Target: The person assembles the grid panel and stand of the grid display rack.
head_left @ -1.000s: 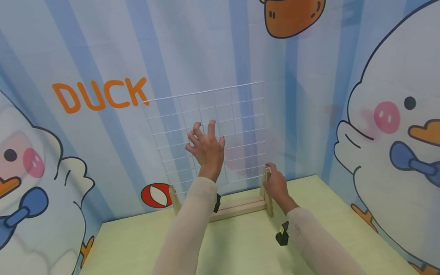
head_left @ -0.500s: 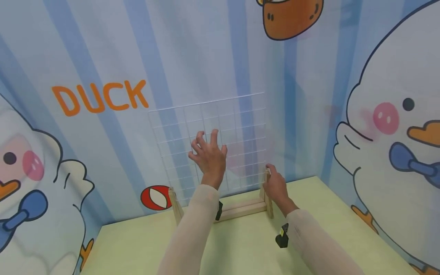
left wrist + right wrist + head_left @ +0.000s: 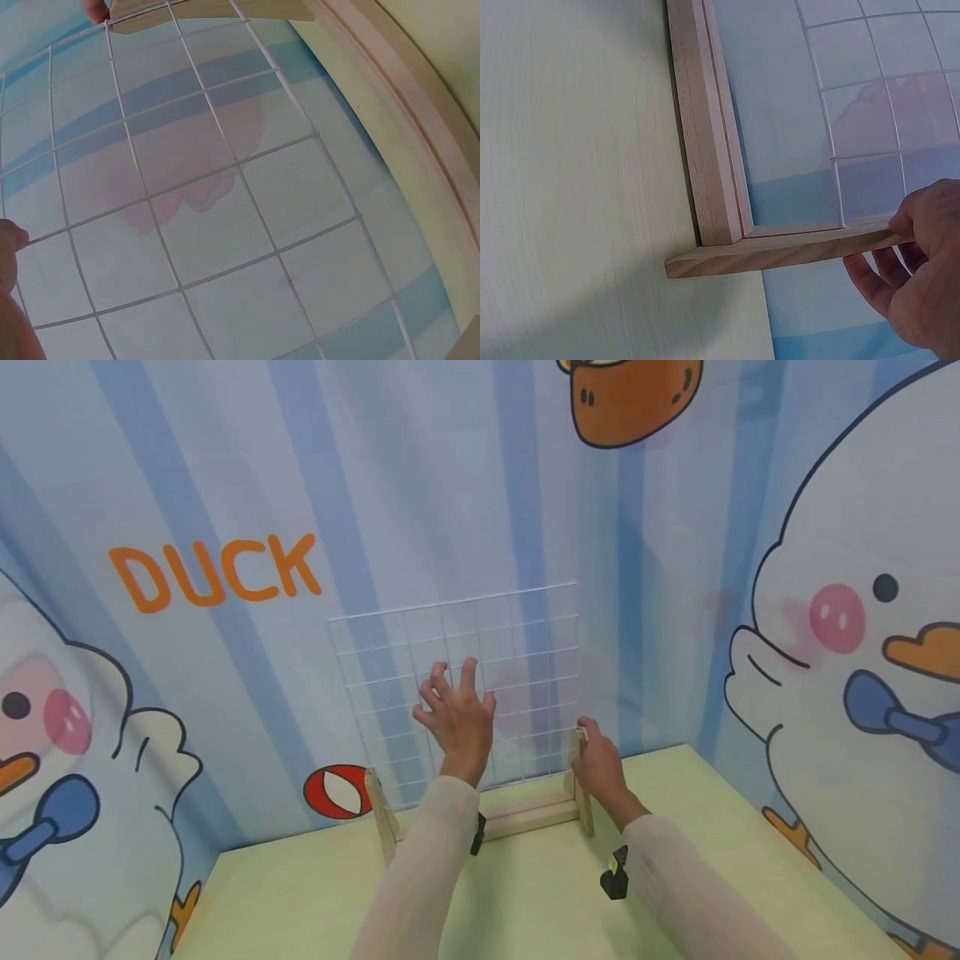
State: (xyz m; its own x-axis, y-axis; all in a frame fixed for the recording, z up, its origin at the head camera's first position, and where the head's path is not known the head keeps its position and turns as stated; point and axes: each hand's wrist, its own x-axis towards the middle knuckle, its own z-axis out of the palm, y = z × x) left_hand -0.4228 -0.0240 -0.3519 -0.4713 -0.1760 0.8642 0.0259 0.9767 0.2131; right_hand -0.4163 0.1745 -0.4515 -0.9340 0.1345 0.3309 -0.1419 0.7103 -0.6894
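Atop the counter (image 3: 525,902): one wooden stand (image 3: 532,819), its right post (image 3: 780,258) pinched by the right hand (image 3: 600,767), seemingly for steadiness; between the posts (image 3: 380,807), one wire grid (image 3: 238,163), raised off the base (image 3: 697,120). Left hand (image 3: 459,727): fingers hooked on the wires, apparently to carry it.

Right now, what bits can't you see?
Head view: part of the wooden crossbar, hidden by the left sleeve.
Left wrist view: most of the left hand, cut off by the left edge.
Right wrist view: much of the wire grid panel, cut off by the top and right edges.
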